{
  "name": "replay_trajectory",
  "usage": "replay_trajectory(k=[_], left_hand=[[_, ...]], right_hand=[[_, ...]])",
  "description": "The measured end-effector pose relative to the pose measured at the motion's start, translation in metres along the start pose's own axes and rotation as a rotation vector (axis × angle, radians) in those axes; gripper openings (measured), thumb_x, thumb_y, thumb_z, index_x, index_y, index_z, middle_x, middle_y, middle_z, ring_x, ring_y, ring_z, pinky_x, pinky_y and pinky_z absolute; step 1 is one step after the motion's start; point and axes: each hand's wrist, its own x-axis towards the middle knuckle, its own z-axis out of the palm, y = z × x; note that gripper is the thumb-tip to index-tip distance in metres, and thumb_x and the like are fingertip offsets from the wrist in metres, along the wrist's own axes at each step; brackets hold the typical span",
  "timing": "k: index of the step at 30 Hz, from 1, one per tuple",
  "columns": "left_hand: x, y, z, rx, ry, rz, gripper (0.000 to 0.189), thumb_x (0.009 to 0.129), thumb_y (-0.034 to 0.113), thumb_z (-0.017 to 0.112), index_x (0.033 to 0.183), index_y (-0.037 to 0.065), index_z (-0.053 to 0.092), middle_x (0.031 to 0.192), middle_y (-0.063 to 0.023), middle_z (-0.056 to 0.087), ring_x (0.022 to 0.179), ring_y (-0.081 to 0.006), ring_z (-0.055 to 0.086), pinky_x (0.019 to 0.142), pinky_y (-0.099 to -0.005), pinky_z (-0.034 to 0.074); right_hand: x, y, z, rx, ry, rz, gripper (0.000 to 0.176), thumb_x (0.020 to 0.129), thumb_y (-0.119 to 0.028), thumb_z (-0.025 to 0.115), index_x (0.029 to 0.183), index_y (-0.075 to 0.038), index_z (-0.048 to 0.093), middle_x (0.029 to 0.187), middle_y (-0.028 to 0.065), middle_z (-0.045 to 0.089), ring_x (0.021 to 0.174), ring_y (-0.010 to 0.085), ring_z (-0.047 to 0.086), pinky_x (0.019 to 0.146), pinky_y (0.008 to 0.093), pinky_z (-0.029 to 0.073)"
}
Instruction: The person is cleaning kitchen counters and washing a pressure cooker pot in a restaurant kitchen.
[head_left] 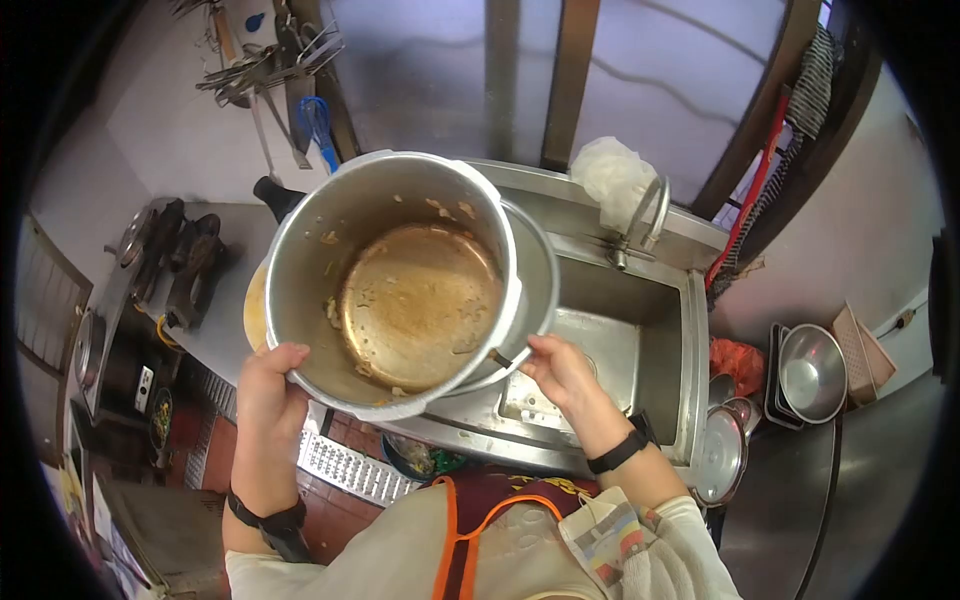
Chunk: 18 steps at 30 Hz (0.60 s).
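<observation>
A large, deep metal pot (420, 290) is tilted toward me over the counter's front edge, its inside facing up. Brown residue and bits of food cling to its wall and base. My left hand (270, 385) grips the rim at the lower left, thumb on top. At the lower right, my right hand (562, 372) has its fingers closed at the pot's edge, beside a small dark piece on the side; the hold itself is partly hidden. Behind the pot, partly covered by it, shows a round metal basin (540, 275) next to the sink.
A steel sink (650, 310) with a curved faucet (655, 215) lies to the right. A white plastic bag (610, 175) hangs behind it. Metal bowls (812, 375) and lids (720, 455) stand at far right. Utensils (265, 75) hang on the wall; a stove (125, 340) is at left.
</observation>
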Motion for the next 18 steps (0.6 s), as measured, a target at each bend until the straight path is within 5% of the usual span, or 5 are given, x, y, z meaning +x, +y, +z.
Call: replay_trajectory(k=[2, 3, 8, 12, 18], left_hand=[[-0.001, -0.007, 0.008, 0.008, -0.061, -0.019, 0.030, 0.069, -0.006, 0.048, 0.099, -0.008, 0.051, 0.091, -0.0142, 0.059, 0.082, -0.0219, 0.059, 0.081, -0.0327, 0.048], [-0.006, -0.008, 0.016, 0.030, -0.090, -0.042, 0.030, 0.069, -0.006, 0.048, 0.099, -0.008, 0.051, 0.091, -0.0140, 0.059, 0.082, -0.0219, 0.059, 0.080, -0.0326, 0.048], [-0.025, -0.033, 0.051, 0.135, -0.235, -0.135, 0.035, 0.067, -0.005, 0.050, 0.101, -0.007, 0.053, 0.092, -0.0135, 0.061, 0.080, -0.0210, 0.060, 0.079, -0.0314, 0.048], [-0.037, -0.063, 0.086, 0.201, -0.334, -0.256, 0.028, 0.068, -0.007, 0.052, 0.095, -0.006, 0.058, 0.088, -0.0120, 0.062, 0.077, -0.0180, 0.060, 0.074, -0.0294, 0.047], [-0.046, -0.116, 0.129, 0.431, -0.526, -0.424, 0.015, 0.076, 0.003, 0.056, 0.090, -0.003, 0.059, 0.082, -0.0094, 0.063, 0.073, -0.0158, 0.060, 0.066, -0.0300, 0.049]], right_hand=[[-0.001, -0.011, -0.006, -0.133, -0.121, 0.052, 0.036, 0.084, -0.017, 0.055, 0.115, -0.003, 0.043, 0.106, 0.0098, 0.052, 0.097, 0.0231, 0.051, 0.088, 0.0467, 0.038], [-0.017, -0.023, 0.002, -0.229, -0.018, -0.022, 0.043, 0.083, -0.019, 0.055, 0.122, -0.006, 0.040, 0.105, 0.0087, 0.051, 0.103, 0.0251, 0.047, 0.088, 0.0510, 0.035], [-0.118, -0.091, 0.012, -0.214, -0.252, -0.247, 0.062, 0.085, -0.043, 0.051, 0.132, -0.008, 0.030, 0.127, 0.0151, 0.041, 0.111, 0.0269, 0.043, 0.091, 0.0516, 0.035], [-0.165, -0.084, 0.013, -0.517, -0.051, -0.395, 0.070, 0.080, -0.011, 0.060, 0.136, -0.002, 0.021, 0.129, 0.0129, 0.038, 0.116, 0.0200, 0.042, 0.095, 0.0331, 0.037], [-0.168, -0.089, -0.057, -0.566, 0.335, -0.372, 0.062, 0.063, 0.015, 0.052, 0.123, 0.002, 0.042, 0.110, 0.0107, 0.055, 0.101, 0.0199, 0.053, 0.086, 0.0288, 0.043]])
